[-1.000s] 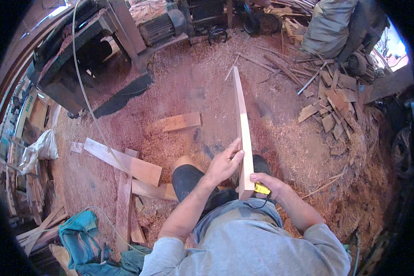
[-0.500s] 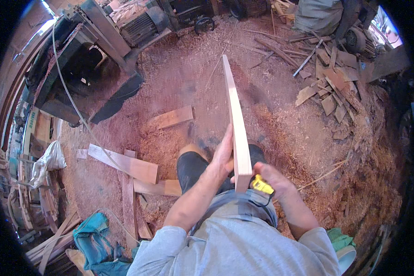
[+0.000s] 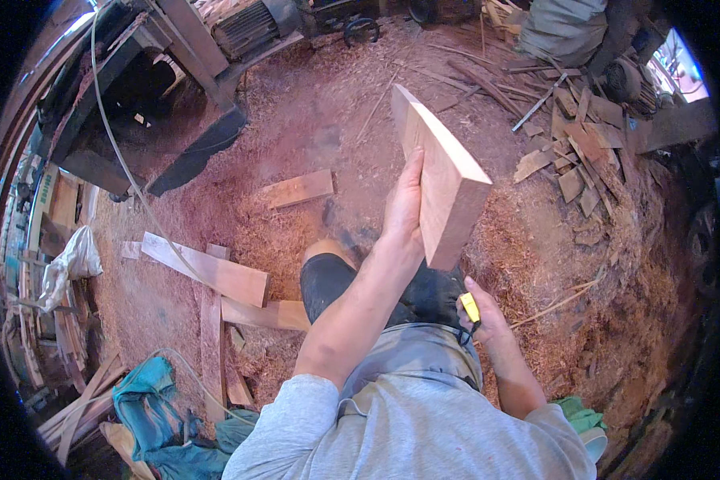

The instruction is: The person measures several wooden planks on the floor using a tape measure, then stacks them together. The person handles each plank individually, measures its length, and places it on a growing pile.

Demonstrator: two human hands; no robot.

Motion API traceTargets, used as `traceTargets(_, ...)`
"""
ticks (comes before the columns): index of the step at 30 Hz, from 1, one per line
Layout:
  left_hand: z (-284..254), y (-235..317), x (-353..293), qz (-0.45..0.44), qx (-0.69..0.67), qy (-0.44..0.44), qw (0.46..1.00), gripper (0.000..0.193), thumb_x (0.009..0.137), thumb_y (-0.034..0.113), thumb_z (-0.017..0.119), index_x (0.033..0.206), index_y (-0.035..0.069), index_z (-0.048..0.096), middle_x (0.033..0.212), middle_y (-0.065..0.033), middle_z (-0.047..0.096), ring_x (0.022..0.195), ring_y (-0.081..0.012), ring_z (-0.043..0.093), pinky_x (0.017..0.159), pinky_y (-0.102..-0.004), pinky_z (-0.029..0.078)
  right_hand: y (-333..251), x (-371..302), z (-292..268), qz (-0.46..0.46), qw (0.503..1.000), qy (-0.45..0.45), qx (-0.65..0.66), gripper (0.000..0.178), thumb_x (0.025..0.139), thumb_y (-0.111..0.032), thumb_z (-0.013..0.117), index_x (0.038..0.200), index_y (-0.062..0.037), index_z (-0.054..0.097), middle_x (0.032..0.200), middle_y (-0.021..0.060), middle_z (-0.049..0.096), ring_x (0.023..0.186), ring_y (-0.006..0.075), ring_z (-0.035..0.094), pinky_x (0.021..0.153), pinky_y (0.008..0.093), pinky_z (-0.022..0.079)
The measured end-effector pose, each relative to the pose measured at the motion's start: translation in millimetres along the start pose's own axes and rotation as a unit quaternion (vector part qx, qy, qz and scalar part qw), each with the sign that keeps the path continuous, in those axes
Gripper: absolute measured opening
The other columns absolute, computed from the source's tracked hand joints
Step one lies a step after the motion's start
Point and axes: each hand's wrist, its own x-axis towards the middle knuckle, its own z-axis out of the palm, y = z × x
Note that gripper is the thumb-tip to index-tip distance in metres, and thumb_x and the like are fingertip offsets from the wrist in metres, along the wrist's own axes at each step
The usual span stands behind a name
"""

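Raised in front of me is a pale wooden board (image 3: pixel 448 172), its near end tilted up toward me. My left hand (image 3: pixel 406 196) grips it by the left side, the thumb lying along its face; the fingers behind are hidden. Lower and to the right, close to my waist, my right hand (image 3: pixel 486 310) is closed round a yellow tape measure (image 3: pixel 470 307) with a dark strap hanging from it. The tape measure is apart from the board, and no blade shows out of it.
Planks (image 3: pixel 208 268) lie crossed on the sawdust-covered floor at the left, with another short board (image 3: pixel 298 189) ahead. A cable (image 3: pixel 120 160) hangs across the left side. Offcuts (image 3: pixel 572 172) are piled at the far right. A machine (image 3: pixel 156 88) stands at the far left.
The left hand has lifted the board's near end up and away from my waist and turned it, so its broad face and end show. The right hand with the tape measure has come slightly away from it.
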Motion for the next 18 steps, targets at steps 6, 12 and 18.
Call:
traceTargets(6,-10,-3,7,0.014,-0.044,-0.026,0.999,0.044,0.098,0.034,0.057,0.127,0.000,0.052,0.108,-0.0133,0.069,0.091,-0.0239,0.071,0.077,-0.0373,0.060,16,10,10,-0.030,0.997,-0.028,-0.058,0.035,0.091,-0.046,0.066,0.087,-0.0129,0.055,0.063,0.0026,0.059,0.045,0.0121,0.053,0.037,0.0254,0.038)
traceTargets(12,-8,9,6,0.020,0.067,0.045,0.997,0.042,0.098,0.026,0.056,0.126,-0.005,0.051,0.108,-0.0177,0.068,0.091,-0.0265,0.070,0.076,-0.0402,0.060,18,14,18,-0.025,0.998,-0.020,-0.061,0.036,0.091,-0.046,0.065,0.083,-0.0122,0.056,0.064,0.0033,0.059,0.045,0.0122,0.053,0.036,0.0236,0.038)
traceTargets(18,-11,2,-3,-0.004,0.131,0.091,0.987,0.042,0.097,0.023,0.056,0.124,-0.009,0.050,0.107,-0.0177,0.067,0.086,-0.0268,0.071,0.075,-0.0390,0.060,17,20,13,-0.028,0.998,-0.001,-0.051,0.038,0.088,-0.048,0.068,0.086,-0.0128,0.054,0.065,0.0032,0.059,0.046,0.0119,0.053,0.038,0.0253,0.041)
